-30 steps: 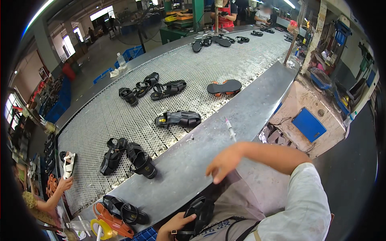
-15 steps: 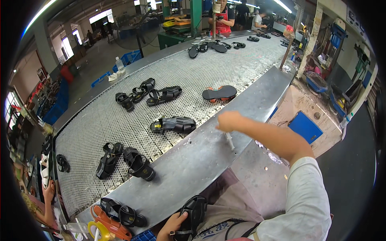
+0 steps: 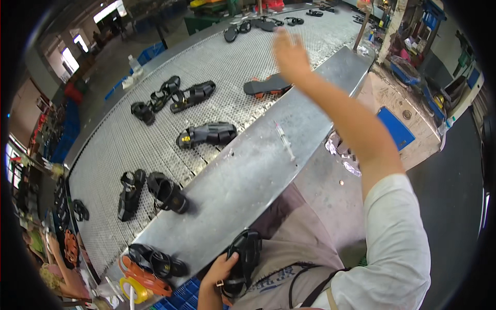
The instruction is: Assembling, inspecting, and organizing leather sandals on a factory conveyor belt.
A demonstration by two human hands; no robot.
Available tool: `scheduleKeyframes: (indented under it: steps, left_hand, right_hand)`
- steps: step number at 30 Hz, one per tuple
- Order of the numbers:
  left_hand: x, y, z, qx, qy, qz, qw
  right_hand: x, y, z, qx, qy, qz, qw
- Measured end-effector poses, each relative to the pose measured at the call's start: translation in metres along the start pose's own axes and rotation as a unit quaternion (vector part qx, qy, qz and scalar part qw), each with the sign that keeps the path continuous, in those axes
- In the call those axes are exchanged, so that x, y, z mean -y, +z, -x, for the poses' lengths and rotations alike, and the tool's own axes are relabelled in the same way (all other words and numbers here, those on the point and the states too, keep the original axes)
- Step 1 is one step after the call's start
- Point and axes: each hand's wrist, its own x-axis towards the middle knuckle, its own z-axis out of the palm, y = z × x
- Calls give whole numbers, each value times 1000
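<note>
In the head view, the left hand (image 3: pixel 221 269) has its grip closed on a black shoe (image 3: pixel 247 253), by the person's shirt (image 3: pixel 305 248). The right hand's (image 3: pixel 292 56) grip is apart, up high. The shoe looks light, with soft, bendy straps and a stiffer sole. Best hold its sole's sides.

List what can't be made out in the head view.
In the head view:
Left hand: most fingers hidden behind the black sandal.
Right hand: finger detail blurred, apparently by motion.
Syringe: any markings too small.
Blue basket: lower part cut off by the bottom edge.
</note>
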Motion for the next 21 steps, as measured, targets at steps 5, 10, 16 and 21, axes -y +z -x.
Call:
scheduleKeyframes:
  steps: [5,10,16,21]
  left_hand:
    - [1,11,-26,-19,-44,-84,995]
    - [-15,19,-31,-24,-30,-147,988]
    - [-18,37,-38,-29,-38,-278,959]
    - [-4,44,-34,-48,-40,-280,958]
  right_hand:
    - [-83,20,-6,457,-78,9,886]
    - [21,-14,79,640,-257,-376,619]
    - [177,-180,299,657,-103,-565,487]
    - [199,-186,368,625,134,-690,340]
